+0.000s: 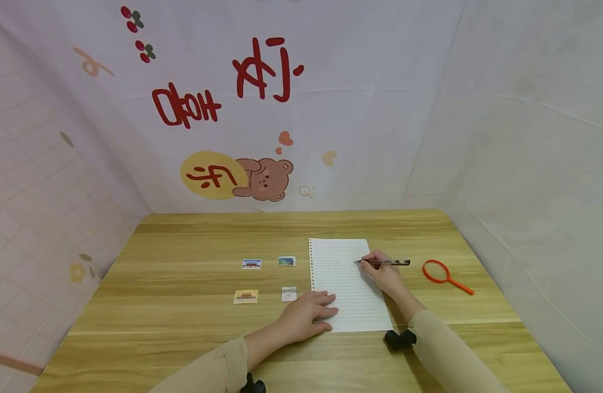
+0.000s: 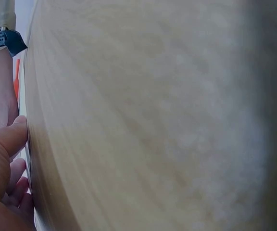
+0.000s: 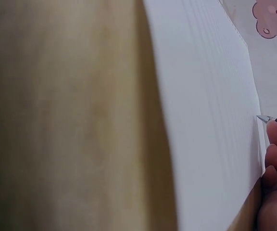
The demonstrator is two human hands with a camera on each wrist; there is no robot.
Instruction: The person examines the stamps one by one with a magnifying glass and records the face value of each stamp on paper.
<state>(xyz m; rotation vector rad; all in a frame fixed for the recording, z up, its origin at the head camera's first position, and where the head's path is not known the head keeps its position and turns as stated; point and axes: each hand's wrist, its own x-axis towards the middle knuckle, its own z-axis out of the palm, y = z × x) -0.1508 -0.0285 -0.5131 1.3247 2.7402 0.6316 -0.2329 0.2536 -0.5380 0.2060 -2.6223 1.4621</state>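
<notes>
Over on the left of the worktop (image 1: 183, 327) I see four small picture cards (image 1: 246, 296) lying apart. Beside them, the left hand (image 1: 303, 317), fingers loosely spread and gripping nothing, rests on the lower left edge of a lined sheet (image 1: 355, 305). Over the sheet's right side, the right hand (image 1: 386, 277) pinches a pen (image 1: 398, 262), tip towards faint writing (image 1: 333, 265). Farther right lies an orange magnifying glass (image 1: 461, 286).

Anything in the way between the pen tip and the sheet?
Nothing visible. The right hand grips the pen, its tip at the sheet's upper part, right of the faint writing. The left hand rests at the sheet's lower left, away from the tip; the magnifying glass lies off the sheet, to its right.
</notes>
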